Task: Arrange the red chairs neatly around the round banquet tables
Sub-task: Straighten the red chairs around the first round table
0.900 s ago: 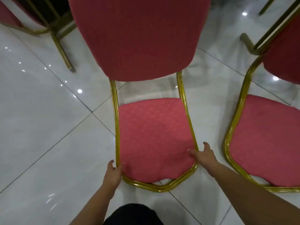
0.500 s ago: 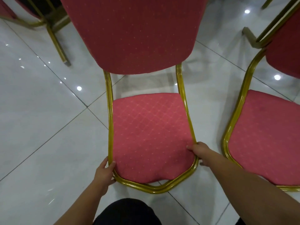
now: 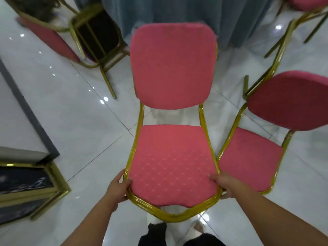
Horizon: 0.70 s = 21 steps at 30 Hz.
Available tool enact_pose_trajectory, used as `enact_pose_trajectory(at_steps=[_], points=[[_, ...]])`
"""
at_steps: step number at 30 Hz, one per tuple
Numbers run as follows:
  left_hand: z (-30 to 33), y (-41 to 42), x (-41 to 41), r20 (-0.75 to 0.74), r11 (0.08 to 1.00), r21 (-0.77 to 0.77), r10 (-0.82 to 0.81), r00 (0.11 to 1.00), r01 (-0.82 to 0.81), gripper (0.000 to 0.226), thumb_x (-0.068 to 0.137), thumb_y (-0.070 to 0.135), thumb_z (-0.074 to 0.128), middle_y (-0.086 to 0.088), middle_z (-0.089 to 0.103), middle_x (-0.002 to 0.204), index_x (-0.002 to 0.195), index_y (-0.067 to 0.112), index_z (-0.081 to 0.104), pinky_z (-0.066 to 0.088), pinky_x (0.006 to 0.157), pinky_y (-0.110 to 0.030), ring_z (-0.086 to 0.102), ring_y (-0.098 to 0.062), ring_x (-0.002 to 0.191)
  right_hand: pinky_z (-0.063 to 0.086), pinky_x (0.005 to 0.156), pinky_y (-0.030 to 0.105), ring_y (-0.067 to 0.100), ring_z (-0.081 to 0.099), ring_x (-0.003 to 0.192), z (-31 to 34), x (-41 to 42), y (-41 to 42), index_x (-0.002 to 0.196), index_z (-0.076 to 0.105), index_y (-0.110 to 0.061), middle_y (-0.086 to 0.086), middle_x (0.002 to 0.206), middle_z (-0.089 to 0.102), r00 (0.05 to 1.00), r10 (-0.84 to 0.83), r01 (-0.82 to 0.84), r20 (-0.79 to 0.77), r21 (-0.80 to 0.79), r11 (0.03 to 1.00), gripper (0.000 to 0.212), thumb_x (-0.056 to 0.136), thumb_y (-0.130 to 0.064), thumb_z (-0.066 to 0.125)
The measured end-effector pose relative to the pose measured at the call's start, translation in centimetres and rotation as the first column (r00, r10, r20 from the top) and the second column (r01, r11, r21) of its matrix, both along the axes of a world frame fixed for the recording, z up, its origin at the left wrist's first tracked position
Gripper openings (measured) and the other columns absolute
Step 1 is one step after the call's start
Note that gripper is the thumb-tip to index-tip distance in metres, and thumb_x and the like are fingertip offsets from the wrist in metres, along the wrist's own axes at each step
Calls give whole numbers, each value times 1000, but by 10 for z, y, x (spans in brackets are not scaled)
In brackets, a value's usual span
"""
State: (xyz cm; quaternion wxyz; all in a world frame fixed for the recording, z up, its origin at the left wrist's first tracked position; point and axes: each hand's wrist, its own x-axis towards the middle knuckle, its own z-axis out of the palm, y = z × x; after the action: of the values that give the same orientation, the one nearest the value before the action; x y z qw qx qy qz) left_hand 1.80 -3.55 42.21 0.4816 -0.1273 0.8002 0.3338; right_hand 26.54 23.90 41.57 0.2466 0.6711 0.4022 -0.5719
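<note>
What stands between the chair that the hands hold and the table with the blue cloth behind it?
Nothing visible does. Both hands, left hand and right hand, grip the held chair at its front corners. Its backrest covers the floor ahead, up to the blue tablecloth. The neighbouring chair stands beside it on the right.

Glossy white tiled floor (image 3: pixel 74 121), 3 red chairs (image 3: pixel 248 157) standing, draped table (image 3: pixel 177 11)

bare floor (image 3: pixel 85 121) lies open leftward; a neighbouring chair (image 3: pixel 248 157) crowds the right side.
</note>
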Motion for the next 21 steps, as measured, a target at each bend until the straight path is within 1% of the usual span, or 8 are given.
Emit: enact_pose_trajectory(at_steps=[2,7,9,11,13,15,17,21], points=[[59,2,-3,-9,1000,5,6,1000,-6,52,100,22,58,-12,61,122,147,32,41,58,78,-46,62,-30,103,49,64,39,28,59,89,56,2,0,125,51,-9,10,105,62,1000,10,-10,2,0,1000,39,96,-32,63],[172,17,-18,-75,991,80,112,991,-106,47,93,18,68,-16,67,107,138,19,54,57,65,-37,66,-30,93,55,77,44,31,62,93,170,-3,13,119,55,-10,14,104,65,995,16,-10,-100,60,998,34,91,-22,70],[204,27,-28,-93,983,107,162,982,-152,38,94,15,67,-18,68,105,131,18,59,56,63,-34,66,-29,88,52,63,35,27,61,85,205,-13,21,125,53,-10,12,101,64,989,55,-38,-136,125,991,36,93,-19,67],[230,40,-41,-103,972,149,201,974,-185,28,95,13,64,-16,67,98,122,18,63,54,61,-31,64,-26,81,43,49,25,21,54,70,232,-26,34,127,51,-12,10,90,59,982,98,-64,-158,207,976,35,94,-18,64],[248,58,-57,-106,964,176,223,969,-202,21,95,11,62,-13,66,90,115,15,66,52,62,-31,61,-24,75,42,51,24,21,52,70,249,-43,52,125,53,-16,11,91,57,980,124,-84,-158,236,968,33,95,-20,64],[260,76,-77,-94,959,186,233,968,-213,17,95,8,60,-12,65,86,111,11,67,51,60,-31,59,-23,72,43,55,25,21,51,72,263,-59,70,111,59,-13,11,88,54,984,109,-75,-139,226,971,18,94,-19,63],[273,97,-99,-73,956,207,228,971,-209,14,95,7,60,-13,65,85,106,8,68,50,56,-30,59,-23,71,42,53,25,19,47,67,275,-77,89,98,57,-11,10,78,49,989,31,-2,-143,198,980,10,93,-17,65],[304,142,-150,-51,953,229,216,975,-199,4,94,11,61,-10,53,67,91,9,63,46,46,-24,51,-18,56,39,41,21,16,43,57,305,-121,126,78,53,-9,8,68,46,989,-106,127,-107,217,968,17,90,-12,66]])
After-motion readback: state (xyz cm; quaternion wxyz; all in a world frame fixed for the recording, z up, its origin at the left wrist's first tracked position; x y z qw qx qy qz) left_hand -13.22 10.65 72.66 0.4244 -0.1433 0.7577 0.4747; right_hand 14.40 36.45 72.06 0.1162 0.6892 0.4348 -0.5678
